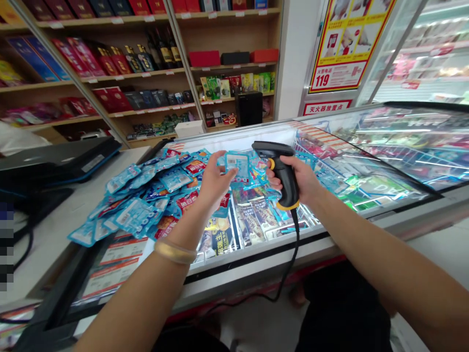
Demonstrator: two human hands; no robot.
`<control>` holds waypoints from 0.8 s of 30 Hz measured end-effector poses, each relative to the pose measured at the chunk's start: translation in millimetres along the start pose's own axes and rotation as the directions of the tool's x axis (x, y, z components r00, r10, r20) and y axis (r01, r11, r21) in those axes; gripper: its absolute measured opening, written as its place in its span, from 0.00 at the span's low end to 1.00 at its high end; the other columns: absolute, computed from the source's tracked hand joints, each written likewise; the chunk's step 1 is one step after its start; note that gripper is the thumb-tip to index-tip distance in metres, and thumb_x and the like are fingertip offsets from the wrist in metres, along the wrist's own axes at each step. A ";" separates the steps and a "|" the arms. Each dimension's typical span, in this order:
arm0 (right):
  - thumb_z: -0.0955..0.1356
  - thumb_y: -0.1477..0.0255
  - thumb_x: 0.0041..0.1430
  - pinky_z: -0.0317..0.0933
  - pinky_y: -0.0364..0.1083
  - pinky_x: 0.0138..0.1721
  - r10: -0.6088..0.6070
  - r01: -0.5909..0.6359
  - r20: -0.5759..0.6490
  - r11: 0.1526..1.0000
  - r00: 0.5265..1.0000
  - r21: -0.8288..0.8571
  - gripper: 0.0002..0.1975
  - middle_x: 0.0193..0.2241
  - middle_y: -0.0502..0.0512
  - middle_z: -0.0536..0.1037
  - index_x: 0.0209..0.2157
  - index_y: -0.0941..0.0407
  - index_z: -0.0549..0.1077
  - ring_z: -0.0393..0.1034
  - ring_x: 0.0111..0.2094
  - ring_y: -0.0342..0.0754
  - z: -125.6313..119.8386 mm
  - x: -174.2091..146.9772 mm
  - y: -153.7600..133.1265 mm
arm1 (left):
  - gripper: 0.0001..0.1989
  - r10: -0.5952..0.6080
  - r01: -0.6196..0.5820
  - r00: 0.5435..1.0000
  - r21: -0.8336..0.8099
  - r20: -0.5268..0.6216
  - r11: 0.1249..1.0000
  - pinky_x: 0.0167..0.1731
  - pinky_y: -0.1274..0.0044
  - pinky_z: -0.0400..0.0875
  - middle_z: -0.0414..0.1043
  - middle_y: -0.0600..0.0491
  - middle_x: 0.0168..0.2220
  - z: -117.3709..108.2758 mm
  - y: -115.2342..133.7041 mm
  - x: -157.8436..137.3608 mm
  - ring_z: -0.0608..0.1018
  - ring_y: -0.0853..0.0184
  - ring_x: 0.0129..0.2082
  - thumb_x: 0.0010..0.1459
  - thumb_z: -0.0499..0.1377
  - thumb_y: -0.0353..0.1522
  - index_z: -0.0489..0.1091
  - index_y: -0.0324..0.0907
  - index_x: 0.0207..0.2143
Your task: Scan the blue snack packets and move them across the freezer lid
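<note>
My right hand (298, 178) is wrapped round the grip of a black and yellow barcode scanner (287, 183), whose head points left. A cable hangs from the bottom of its grip. Between the thumb and fingers of my left hand (216, 178) is a small blue snack packet (237, 164), its side with a white barcode label turned up. The scanner's head is close to the packet, just to its right. Beside my left hand lies a heap of similar blue and red packets (139, 212) on the freezer's glass top.
The chest freezer (256, 249) stretches to the right, with bagged goods (252, 220) under its glass. A counter (47, 234) with a black device (88, 159) stands at the left. Shelves (146, 76) of boxes and bottles line the back. The scanner's cable (289, 266) loops below the freezer's edge.
</note>
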State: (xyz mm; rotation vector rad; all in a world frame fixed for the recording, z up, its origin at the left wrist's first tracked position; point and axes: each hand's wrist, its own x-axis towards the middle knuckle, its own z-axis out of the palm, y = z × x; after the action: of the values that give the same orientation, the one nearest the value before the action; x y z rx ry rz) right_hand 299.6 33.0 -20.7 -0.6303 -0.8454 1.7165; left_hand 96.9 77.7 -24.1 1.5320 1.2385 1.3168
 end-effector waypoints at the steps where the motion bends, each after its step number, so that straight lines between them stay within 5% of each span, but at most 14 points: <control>1: 0.67 0.66 0.54 0.58 0.39 0.19 -0.023 0.023 -0.024 1.000 0.999 0.001 0.09 0.24 0.52 0.70 0.33 0.58 0.70 0.60 0.20 0.41 -6.6 -4.3 -6.6 | 0.31 0.000 0.000 1.000 0.013 0.029 1.000 0.28 0.77 0.70 0.68 0.57 0.28 10.9 4.9 1.7 0.73 0.71 0.26 0.51 0.62 0.29 0.62 0.46 0.59; 5: 0.68 0.66 0.53 0.57 0.39 0.18 -0.062 0.062 -0.122 0.998 0.991 -0.001 0.09 0.24 0.52 0.70 0.33 0.58 0.69 0.60 0.20 0.40 -37.0 -24.5 -26.0 | 0.32 -0.005 -0.017 0.988 0.139 0.157 0.990 0.30 0.74 0.72 0.70 0.55 0.31 60.6 14.6 0.2 0.74 0.69 0.26 0.57 0.59 0.31 0.57 0.48 0.63; 8: 0.68 0.66 0.51 0.57 0.39 0.18 -0.075 0.079 -0.179 0.997 0.981 0.018 0.09 0.24 0.52 0.69 0.32 0.58 0.69 0.60 0.20 0.40 -58.6 -39.8 -32.0 | 0.40 0.029 -0.136 0.962 0.385 0.270 0.913 0.47 0.64 0.72 0.71 0.42 0.50 96.5 8.3 -13.0 0.76 0.55 0.49 0.53 0.65 0.36 0.53 0.47 0.66; 11: 0.68 0.67 0.51 0.57 0.39 0.18 -0.062 0.074 -0.247 0.996 0.967 0.041 0.09 0.23 0.52 0.69 0.31 0.58 0.70 0.60 0.20 0.41 -74.3 -51.3 -33.6 | 0.49 0.041 -0.291 0.921 0.617 0.387 0.731 0.63 0.54 0.53 0.45 0.38 0.69 122.0 -2.5 -27.3 0.49 0.40 0.69 0.47 0.70 0.43 0.51 0.50 0.67; 14: 0.67 0.68 0.52 0.57 0.39 0.18 -0.051 0.080 -0.308 0.993 0.950 0.083 0.08 0.23 0.53 0.69 0.31 0.58 0.70 0.60 0.20 0.41 -82.9 -55.3 -35.1 | 0.45 -0.039 -0.317 0.899 0.709 0.437 0.630 0.63 0.49 0.44 0.32 0.38 0.72 135.3 -7.2 -29.7 0.39 0.39 0.70 0.54 0.63 0.49 0.47 0.53 0.68; 24: 0.66 0.69 0.54 0.58 0.38 0.17 -0.038 0.086 -0.317 0.987 0.948 0.139 0.07 0.22 0.52 0.69 0.33 0.58 0.69 0.60 0.20 0.41 -90.9 -42.7 -40.1 | 0.48 -0.101 -0.277 0.898 0.729 0.428 0.626 0.64 0.48 0.42 0.31 0.40 0.73 150.2 0.4 -8.6 0.38 0.41 0.70 0.53 0.60 0.53 0.41 0.55 0.70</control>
State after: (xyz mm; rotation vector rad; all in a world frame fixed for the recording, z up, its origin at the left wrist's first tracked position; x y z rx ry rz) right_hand 404.4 20.0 -44.1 -0.7410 -0.5014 1.5534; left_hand 244.3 76.4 -53.9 2.3613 1.5246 0.3707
